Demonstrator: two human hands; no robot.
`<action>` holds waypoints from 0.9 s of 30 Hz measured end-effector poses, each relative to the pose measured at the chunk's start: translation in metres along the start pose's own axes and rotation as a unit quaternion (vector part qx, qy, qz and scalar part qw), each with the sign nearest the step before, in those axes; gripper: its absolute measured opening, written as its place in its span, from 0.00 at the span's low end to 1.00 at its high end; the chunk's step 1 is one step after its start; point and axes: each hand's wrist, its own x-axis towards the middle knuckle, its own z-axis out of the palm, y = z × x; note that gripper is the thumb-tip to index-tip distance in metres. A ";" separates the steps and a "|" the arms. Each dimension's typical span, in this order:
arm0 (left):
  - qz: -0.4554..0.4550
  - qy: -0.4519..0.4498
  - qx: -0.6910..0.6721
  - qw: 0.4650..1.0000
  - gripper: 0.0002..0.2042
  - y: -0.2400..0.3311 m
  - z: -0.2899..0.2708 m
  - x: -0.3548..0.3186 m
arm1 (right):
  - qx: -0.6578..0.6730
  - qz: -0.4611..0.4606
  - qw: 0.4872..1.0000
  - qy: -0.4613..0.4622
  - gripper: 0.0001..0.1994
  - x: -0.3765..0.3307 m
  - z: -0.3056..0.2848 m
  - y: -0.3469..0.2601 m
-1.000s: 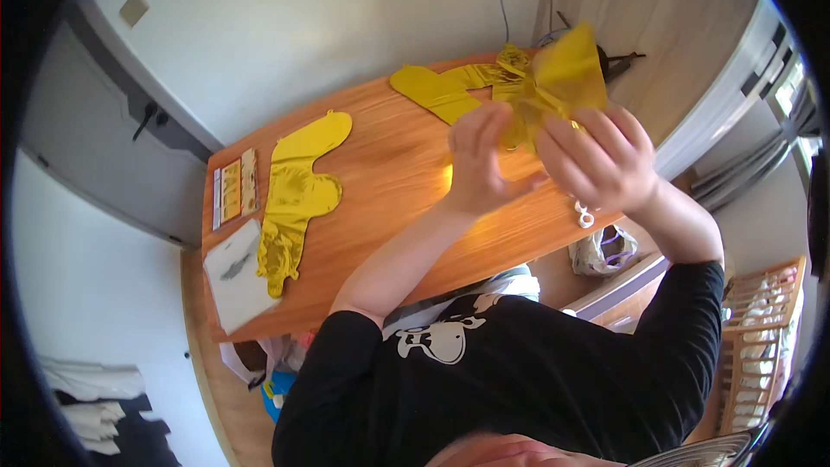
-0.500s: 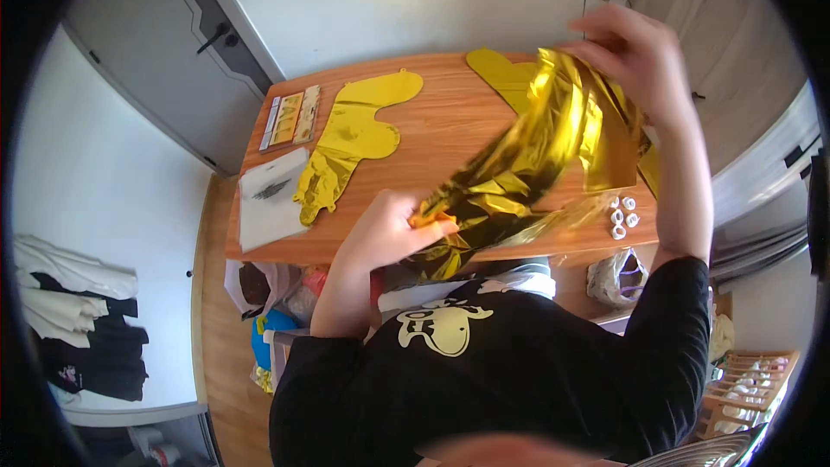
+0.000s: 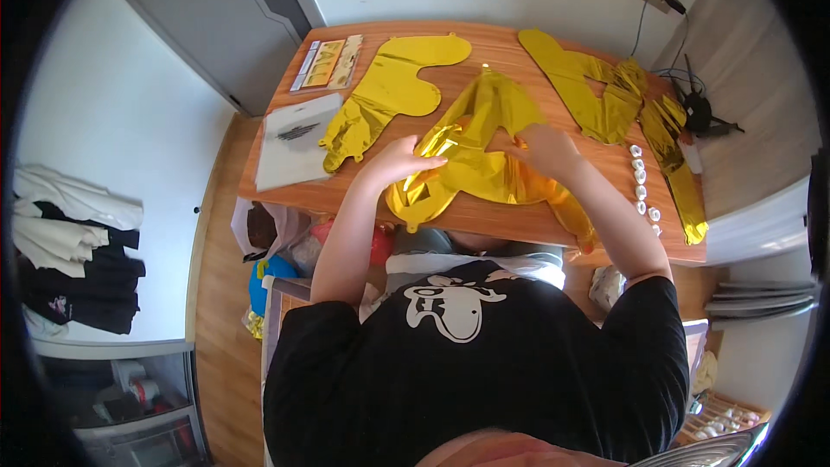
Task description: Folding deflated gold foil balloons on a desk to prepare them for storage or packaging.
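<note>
A flat, uninflated gold foil balloon, shaped like a letter with a gap in its middle, lies spread at the near middle of the table. My left hand rests on its left part, fingers stretched over the creased foil. On its right part lies my right hand, fingers apart near the gap. The balloon's lower right leg bends over the table's front edge, partly under my right forearm. A second gold foil balloon lies flat to the left. Another is at the far right, and a long creased one lies along the right edge.
White ribbon rolls stand in a row at the right. Clear plastic sleeves and a printed card packet lie at the left. A black device with antennas sits at the back right. Bags are below the table's left front.
The crumpled balloon that I held raised between both hands is now laid flat on the table. My right hand came down and toward the middle; my left hand has loosened its grip.
</note>
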 end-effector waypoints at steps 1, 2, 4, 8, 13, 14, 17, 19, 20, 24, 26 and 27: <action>0.007 0.026 0.047 0.999 0.29 -0.016 0.001 0.006 | -0.029 -0.041 0.997 0.051 0.27 0.003 0.013 0.005; 0.007 0.024 0.048 0.999 0.29 -0.012 0.002 0.002 | -0.056 -0.075 0.990 0.102 0.28 0.005 0.026 0.014; -0.004 0.179 0.118 0.977 0.27 -0.002 0.004 -0.011 | -0.070 -0.075 0.984 0.143 0.28 0.011 0.041 0.024; 0.135 0.404 0.152 0.892 0.26 -0.069 -0.012 -0.030 | -0.049 -0.068 0.980 0.180 0.29 0.006 0.031 0.008; 0.040 0.558 0.302 0.772 0.27 -0.097 -0.037 -0.075 | -0.011 -0.182 0.931 0.317 0.24 0.033 0.033 -0.037; 0.033 0.563 0.304 0.768 0.27 -0.107 -0.037 -0.079 | 0.046 -0.249 0.913 0.319 0.22 0.040 0.031 -0.064; -0.005 0.595 0.288 0.751 0.30 -0.125 -0.036 -0.081 | 0.126 -0.341 0.901 0.237 0.18 0.066 0.035 -0.158; -0.026 0.539 0.272 0.797 0.31 -0.111 -0.029 -0.075 | 0.161 -0.373 0.883 0.235 0.15 0.098 0.054 -0.208; -0.030 0.540 0.272 0.796 0.31 -0.112 -0.028 -0.075 | 0.174 -0.377 0.882 0.224 0.13 0.107 0.060 -0.230; -0.025 0.549 0.292 0.783 0.28 -0.131 -0.031 -0.074 | 0.123 -0.382 0.893 0.205 0.11 0.118 0.076 -0.272; -0.006 0.558 0.300 0.773 0.27 -0.133 -0.030 -0.071 | 0.146 -0.353 0.900 0.210 0.12 0.123 0.085 -0.273; -0.021 0.554 0.294 0.778 0.26 -0.129 -0.028 -0.069 | 0.146 -0.353 0.901 0.208 0.12 0.128 0.088 -0.271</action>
